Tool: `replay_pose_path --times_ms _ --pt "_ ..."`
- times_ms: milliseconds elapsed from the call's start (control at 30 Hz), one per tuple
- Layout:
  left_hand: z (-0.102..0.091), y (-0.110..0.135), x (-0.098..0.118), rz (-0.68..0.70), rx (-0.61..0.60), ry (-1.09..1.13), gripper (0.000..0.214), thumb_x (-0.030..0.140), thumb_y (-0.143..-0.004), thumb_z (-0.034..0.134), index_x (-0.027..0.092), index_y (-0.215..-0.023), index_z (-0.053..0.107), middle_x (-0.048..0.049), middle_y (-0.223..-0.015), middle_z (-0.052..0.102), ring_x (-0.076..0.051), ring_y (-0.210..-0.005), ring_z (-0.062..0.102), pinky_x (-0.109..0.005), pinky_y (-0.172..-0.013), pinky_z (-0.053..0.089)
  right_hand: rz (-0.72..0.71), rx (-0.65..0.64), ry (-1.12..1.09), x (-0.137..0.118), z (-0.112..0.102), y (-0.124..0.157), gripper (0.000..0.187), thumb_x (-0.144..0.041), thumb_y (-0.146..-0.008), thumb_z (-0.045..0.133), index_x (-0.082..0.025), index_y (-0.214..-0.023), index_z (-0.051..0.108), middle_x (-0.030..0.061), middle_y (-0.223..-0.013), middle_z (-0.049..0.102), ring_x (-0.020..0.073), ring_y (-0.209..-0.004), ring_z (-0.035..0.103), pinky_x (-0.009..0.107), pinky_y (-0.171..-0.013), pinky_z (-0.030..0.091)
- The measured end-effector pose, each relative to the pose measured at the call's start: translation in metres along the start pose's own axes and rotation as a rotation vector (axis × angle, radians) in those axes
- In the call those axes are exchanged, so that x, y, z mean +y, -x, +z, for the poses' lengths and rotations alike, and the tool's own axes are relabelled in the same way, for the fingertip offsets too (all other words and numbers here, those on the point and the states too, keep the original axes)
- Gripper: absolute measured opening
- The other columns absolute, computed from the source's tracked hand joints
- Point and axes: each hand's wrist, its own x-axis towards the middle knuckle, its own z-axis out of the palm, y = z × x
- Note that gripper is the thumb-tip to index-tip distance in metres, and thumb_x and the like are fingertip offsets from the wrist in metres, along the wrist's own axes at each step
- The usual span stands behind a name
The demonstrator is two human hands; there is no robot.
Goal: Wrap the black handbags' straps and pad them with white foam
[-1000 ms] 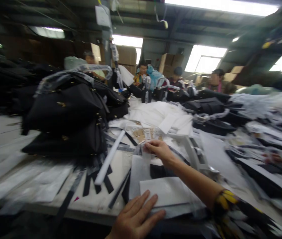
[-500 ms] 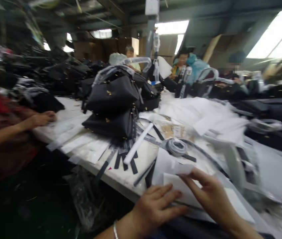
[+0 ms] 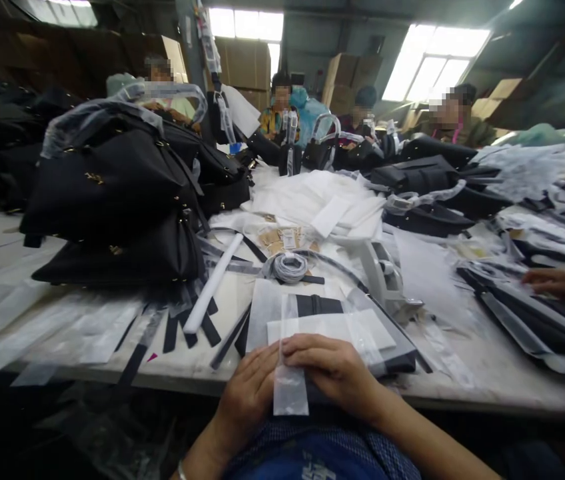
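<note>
At the table's front edge my left hand point(image 3: 250, 393) and my right hand point(image 3: 332, 367) meet, fingers closed on a narrow clear plastic sleeve point(image 3: 291, 397). The sleeve runs upright between them, its lower end hanging below my fingers. Just beyond lies a flat black bag piece point(image 3: 320, 305), partly covered by a white sheet point(image 3: 377, 327) and a translucent sheet point(image 3: 261, 313). Part of this stack is hidden behind my hands. A coil of wrapped grey cord point(image 3: 290, 267) rests right behind it.
Two stacked black handbags point(image 3: 112, 193) stand at left, near a white roll point(image 3: 212, 283) and several black strips point(image 3: 210, 330). A tape dispenser point(image 3: 385, 273) and a white pile point(image 3: 312, 200) lie beyond. A co-worker's hand point(image 3: 557, 281) is at right; other people sit across the table.
My view has swung right. My hands have come together, and the clear plastic sleeve is now between them; before, my right hand held a white sheet's edge and my left lay nearby.
</note>
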Motion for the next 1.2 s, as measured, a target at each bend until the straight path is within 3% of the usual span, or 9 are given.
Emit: replay_pose_path --times_ms 200,433,533,633,767,900,1067,1133,1200 --pt "0.003 0.008 0.001 -0.120 0.105 0.036 0.029 0.007 -0.095 0.056 0.012 -0.122 0.058 -0.0140 -0.120 0.067 -0.019 -0.122 0.059 -0.035 -0.102 0.052 -0.139 -0.017 0.171 0.008 0.007 0.011 0.027 -0.003 -0.093 0.055 -0.015 -0.113 0.069 0.0098 -0.111 0.074 0.0176 -0.110 0.068 0.038 -0.108 0.050" --pt "0.001 0.010 -0.004 -0.075 0.026 -0.015 0.037 0.008 -0.097 0.049 0.012 -0.133 0.055 -0.0167 -0.130 0.062 -0.021 -0.128 0.055 -0.036 -0.105 0.049 -0.152 -0.131 0.228 -0.009 -0.004 0.023 0.042 -0.005 -0.083 0.054 -0.011 -0.124 0.063 0.0144 -0.126 0.067 0.0237 -0.122 0.062 0.045 -0.113 0.046" --pt "-0.001 0.009 -0.004 -0.060 0.016 -0.020 0.033 0.012 -0.099 0.048 0.009 -0.131 0.057 -0.0191 -0.130 0.062 -0.023 -0.129 0.054 -0.037 -0.105 0.047 -0.019 -0.027 0.164 -0.018 -0.003 0.028 0.039 -0.007 -0.087 0.051 -0.015 -0.123 0.063 0.0113 -0.123 0.069 0.0202 -0.117 0.065 0.039 -0.107 0.052" --pt "-0.001 0.008 -0.004 -0.064 0.008 -0.035 0.033 0.010 -0.098 0.048 0.009 -0.130 0.057 -0.0185 -0.129 0.063 -0.023 -0.129 0.055 -0.037 -0.106 0.047 0.043 0.105 0.330 -0.015 0.010 0.031 0.029 -0.016 -0.095 0.057 -0.015 -0.123 0.063 0.0128 -0.122 0.068 0.0217 -0.116 0.064 0.037 -0.102 0.055" --pt "-0.001 0.007 -0.004 -0.064 -0.024 -0.048 0.036 0.008 -0.097 0.048 0.010 -0.131 0.056 -0.0165 -0.128 0.064 -0.022 -0.128 0.055 -0.037 -0.107 0.046 -0.074 0.119 0.571 -0.001 0.025 0.033 0.028 -0.015 -0.096 0.057 -0.013 -0.124 0.062 0.0136 -0.118 0.070 0.0245 -0.114 0.063 0.043 -0.100 0.056" --pt "-0.008 0.003 -0.002 -0.069 -0.092 -0.025 0.040 0.008 -0.095 0.049 0.011 -0.135 0.052 -0.0155 -0.133 0.062 -0.023 -0.135 0.049 -0.041 -0.109 0.045 -0.182 0.092 0.628 0.006 0.023 0.032 0.026 -0.010 -0.096 0.055 -0.011 -0.120 0.063 0.0137 -0.114 0.071 0.0243 -0.110 0.065 0.041 -0.097 0.056" --pt "-0.026 -0.012 0.010 -0.186 -0.311 0.057 0.061 0.033 -0.089 0.064 0.010 -0.142 0.044 -0.0175 -0.144 0.052 -0.031 -0.139 0.043 -0.051 -0.112 0.045 -0.227 0.080 0.669 0.010 0.022 0.029 0.021 -0.013 -0.097 0.053 -0.012 -0.113 0.066 0.0120 -0.104 0.073 0.0244 -0.103 0.067 0.040 -0.088 0.059" --pt "-0.027 -0.016 0.010 -0.182 -0.292 0.018 0.053 0.034 -0.093 0.062 0.012 -0.139 0.048 -0.0157 -0.138 0.059 -0.029 -0.133 0.051 -0.048 -0.109 0.049 -0.223 0.090 0.680 0.013 0.024 0.026 0.020 -0.015 -0.098 0.052 -0.014 -0.111 0.067 0.0108 -0.102 0.074 0.0236 -0.100 0.068 0.039 -0.087 0.059" --pt "-0.024 -0.017 0.007 -0.146 -0.233 -0.046 0.042 0.022 -0.097 0.056 0.015 -0.137 0.051 -0.0119 -0.131 0.064 -0.024 -0.126 0.057 -0.043 -0.106 0.052 -0.206 0.103 0.678 0.014 0.025 0.025 0.019 -0.015 -0.098 0.053 -0.015 -0.110 0.067 0.0102 -0.102 0.074 0.0225 -0.099 0.068 0.038 -0.088 0.059"
